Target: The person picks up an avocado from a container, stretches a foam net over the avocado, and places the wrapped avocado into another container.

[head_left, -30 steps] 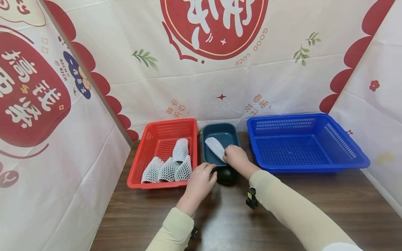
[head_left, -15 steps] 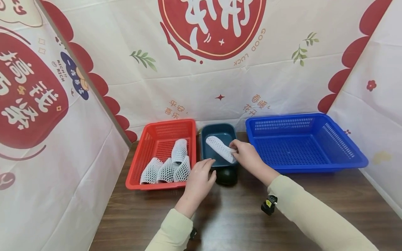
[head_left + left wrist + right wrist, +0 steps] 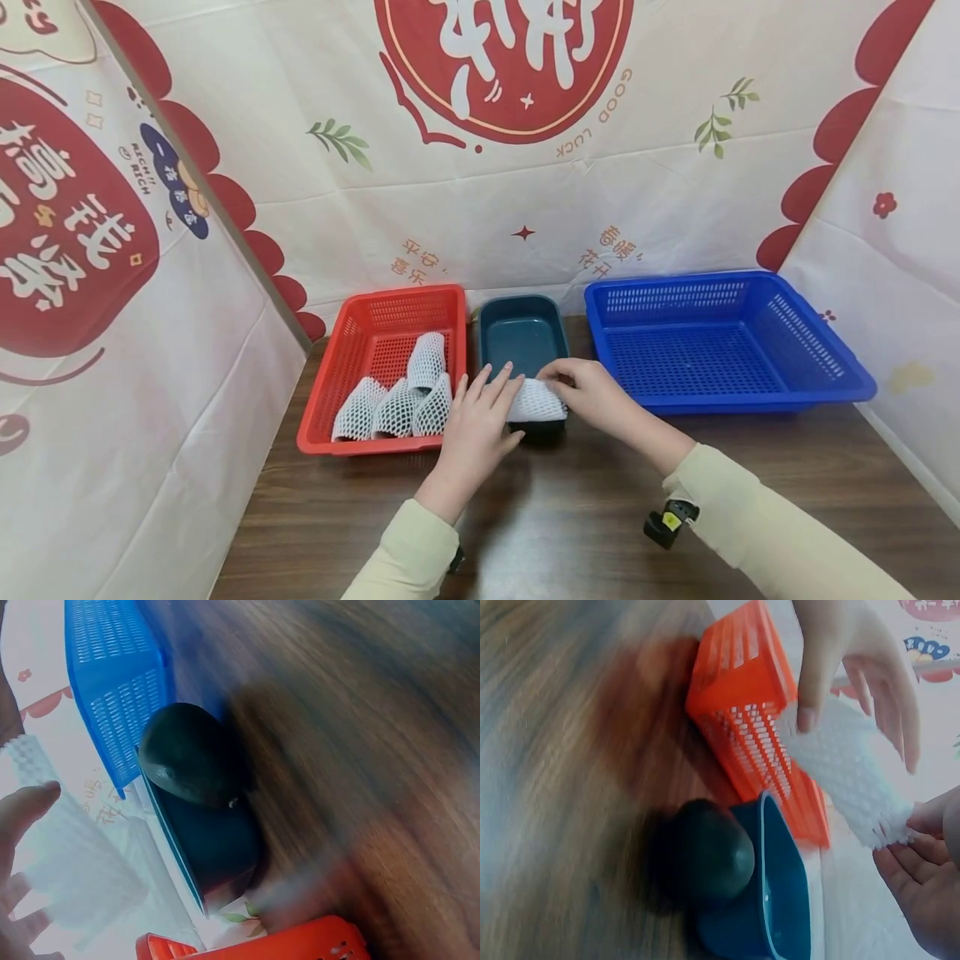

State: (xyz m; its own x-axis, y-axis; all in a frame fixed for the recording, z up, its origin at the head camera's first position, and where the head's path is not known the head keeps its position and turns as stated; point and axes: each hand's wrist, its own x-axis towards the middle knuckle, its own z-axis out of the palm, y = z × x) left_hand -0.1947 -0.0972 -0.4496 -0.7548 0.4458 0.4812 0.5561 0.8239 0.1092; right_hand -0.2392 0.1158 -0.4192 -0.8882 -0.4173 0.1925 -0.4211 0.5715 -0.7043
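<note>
A white foam net sleeve (image 3: 537, 402) hangs above the front end of a dark teal box (image 3: 522, 314). My right hand (image 3: 600, 398) pinches one end of the sleeve (image 3: 847, 769) between thumb and fingers. At its other end is my left hand (image 3: 478, 423), fingers straight and spread; in the right wrist view its thumb and fingers lie either side of the net. Below, a smooth dark green oval fruit (image 3: 187, 754) with a small stem nub sits against the box's near side. In the head view the sleeve mostly covers this fruit (image 3: 542, 431).
A red basket (image 3: 321, 400) on the left holds several similar foam net sleeves (image 3: 393, 408). To the right stands a wide blue basket (image 3: 731, 400). Behind the wooden table (image 3: 570, 517) hangs a printed white cloth (image 3: 480, 200).
My right hand has lifted the foam net sleeve out of the teal box and brought it towards me over the fruit. My left hand's fingers have straightened and spread beside it.
</note>
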